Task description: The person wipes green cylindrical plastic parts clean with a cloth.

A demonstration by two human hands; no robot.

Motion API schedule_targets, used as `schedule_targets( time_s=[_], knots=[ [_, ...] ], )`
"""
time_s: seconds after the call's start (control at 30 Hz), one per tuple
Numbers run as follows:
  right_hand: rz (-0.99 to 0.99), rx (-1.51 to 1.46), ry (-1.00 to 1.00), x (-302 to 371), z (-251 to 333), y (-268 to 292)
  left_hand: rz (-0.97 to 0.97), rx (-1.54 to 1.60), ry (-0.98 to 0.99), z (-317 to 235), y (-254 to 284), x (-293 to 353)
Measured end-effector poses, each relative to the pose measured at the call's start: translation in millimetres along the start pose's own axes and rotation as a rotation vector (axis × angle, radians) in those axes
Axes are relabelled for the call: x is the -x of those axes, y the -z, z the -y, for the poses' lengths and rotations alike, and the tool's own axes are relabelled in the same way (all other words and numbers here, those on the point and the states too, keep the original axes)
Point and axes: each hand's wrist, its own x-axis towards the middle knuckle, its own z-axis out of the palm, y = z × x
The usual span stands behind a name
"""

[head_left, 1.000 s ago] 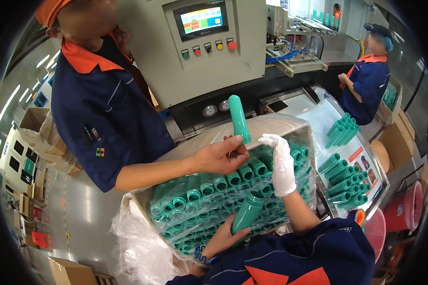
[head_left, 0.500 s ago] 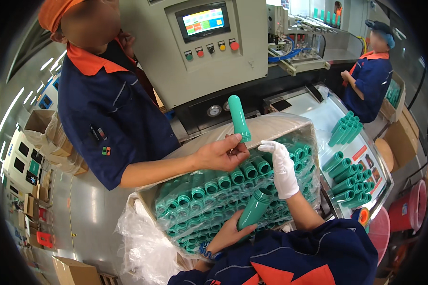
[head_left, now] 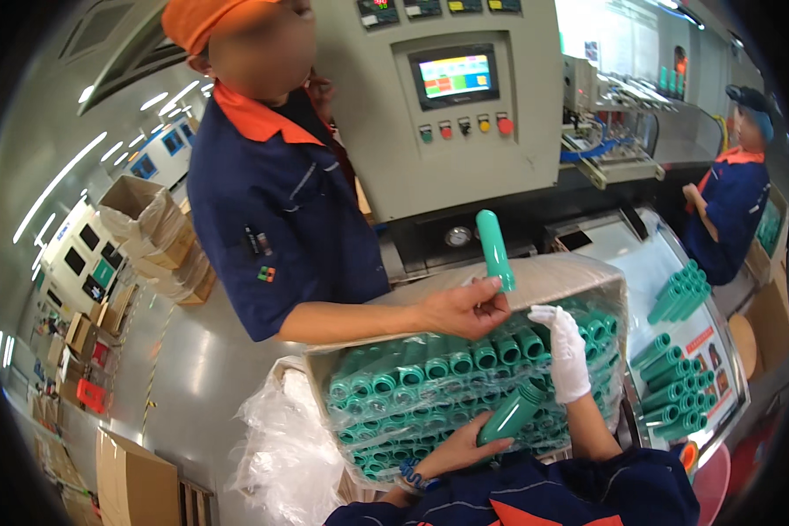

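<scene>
Tilting up and rightward, a green tube (head_left: 508,415) is grasped in the bare left hand (head_left: 461,449) over the near edge of the carton (head_left: 318,390), its neck turned away from the wearer. A blue bracelet (head_left: 412,475) is worn on that wrist. The right hand (head_left: 570,352), covered by a white glove, is held unclenched above the right part of the carton, its fingers slightly bent; whether the plastic beneath is touched by it cannot be told. The carton is filled with stacked green tubes (head_left: 434,357), partly covered by clear plastic, which is bunched outside the left edge. Above the carton's far edge, a second green tube (head_left: 495,252) is held upright, slightly leaning, by a co-worker's hand (head_left: 466,309), its rounded end up. On the bench (head_left: 644,256) to the right, one cluster of tubes (head_left: 679,291) is placed by the right edge, and a larger cluster (head_left: 675,383) toward the near end.
</scene>
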Motion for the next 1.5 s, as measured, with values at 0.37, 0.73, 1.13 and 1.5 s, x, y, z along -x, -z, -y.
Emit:
schedule_targets(
  time_s=[0.37, 0.73, 1.13, 1.5],
  knots=[
    [0.038, -0.016, -0.056, 5, 5, 0, 0.003, -0.007, 0.005, 5, -4, 2],
    [0.062, 0.033, -0.021, 12, 11, 7, 0.048, -0.019, 0.048, -2, -5, 8],
    [0.052, -0.003, -0.075, 12, 22, 6, 0.032, -0.039, 0.027, -3, -7, 11],
    [-0.063, 0.305, 0.258, -27, 27, -11, 0.035, -0.070, 0.058, -4, -2, 13]
  ],
)
